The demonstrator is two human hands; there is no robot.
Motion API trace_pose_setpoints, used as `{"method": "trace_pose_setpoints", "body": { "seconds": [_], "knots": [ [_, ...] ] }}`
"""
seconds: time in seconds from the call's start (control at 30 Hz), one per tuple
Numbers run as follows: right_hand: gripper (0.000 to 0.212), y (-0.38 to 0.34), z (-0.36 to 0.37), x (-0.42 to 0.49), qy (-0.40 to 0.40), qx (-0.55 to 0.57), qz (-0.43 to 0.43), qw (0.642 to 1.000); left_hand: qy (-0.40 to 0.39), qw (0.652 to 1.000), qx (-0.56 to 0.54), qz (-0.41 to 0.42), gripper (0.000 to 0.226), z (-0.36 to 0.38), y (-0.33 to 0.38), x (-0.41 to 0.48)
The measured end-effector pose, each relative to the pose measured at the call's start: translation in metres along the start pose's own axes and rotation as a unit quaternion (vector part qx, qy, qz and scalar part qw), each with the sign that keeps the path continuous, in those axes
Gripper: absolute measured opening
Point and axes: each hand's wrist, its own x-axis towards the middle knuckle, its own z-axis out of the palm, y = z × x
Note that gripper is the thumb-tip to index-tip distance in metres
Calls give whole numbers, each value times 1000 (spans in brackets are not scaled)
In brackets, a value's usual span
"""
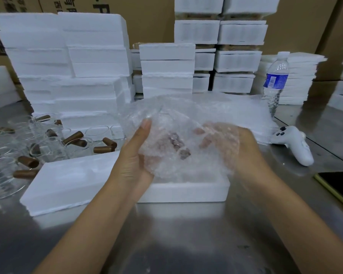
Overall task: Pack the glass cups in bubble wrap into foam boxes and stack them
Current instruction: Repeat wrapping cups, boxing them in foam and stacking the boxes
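Observation:
Both hands hold a bundle of bubble wrap (174,125) above an open foam box (186,191). A glass cup with a brown handle (179,148) shows faintly through the wrap. My left hand (133,155) grips the bundle's left side, fingers up along the wrap. My right hand (232,147) curls round the right side, its fingers partly veiled by the wrap. A foam lid (67,180) lies left of the box. Several unwrapped glass cups with brown handles (48,143) stand at the left.
Stacks of foam boxes (77,62) fill the back, with taller stacks (220,52) at centre right. A water bottle (275,82), a white controller (293,143) and a phone (339,186) lie on the steel table (176,234) to the right.

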Motion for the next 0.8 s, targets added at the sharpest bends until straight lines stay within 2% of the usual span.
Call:
{"method": "trace_pose_setpoints", "body": {
  "seconds": [0.1,0.17,0.2,0.23,0.33,0.4,0.43,0.47,0.53,0.57,0.67,0.7,0.8],
  "knots": [
    [27,-4,2,5,149,27,-46,987,44,997,-69,9,44,-2,6,2],
    [19,-2,0,5,222,61,-43,972,32,991,-126,9,54,-6,8,4],
    [20,0,0,5,221,86,-27,971,18,988,-153,3,65,-7,10,4],
    [30,0,2,6,199,115,-9,973,7,983,-183,-4,75,-8,11,5],
    [69,4,11,4,62,130,24,989,-2,972,-234,5,87,-11,11,5],
    [82,7,17,-1,-25,93,26,995,-11,975,-223,9,91,-9,11,4],
    [77,8,19,-3,-54,80,22,995,-19,976,-217,8,91,-9,10,3],
    [59,10,20,-3,-64,75,10,995,-24,977,-210,5,89,-9,10,3],
    [12,11,20,-3,-39,94,-16,995,-21,981,-190,-4,83,-7,9,3],
    [5,9,19,-2,-20,97,-26,995,-15,983,-181,-8,79,-7,9,3],
    [10,8,14,1,4,106,-51,993,6,990,-139,-7,68,-5,6,3],
    [6,6,12,1,7,118,-49,992,4,993,-117,-9,69,-4,5,3],
    [16,3,7,2,26,163,-28,986,-18,997,-63,-33,75,-2,2,4]
  ]
}}
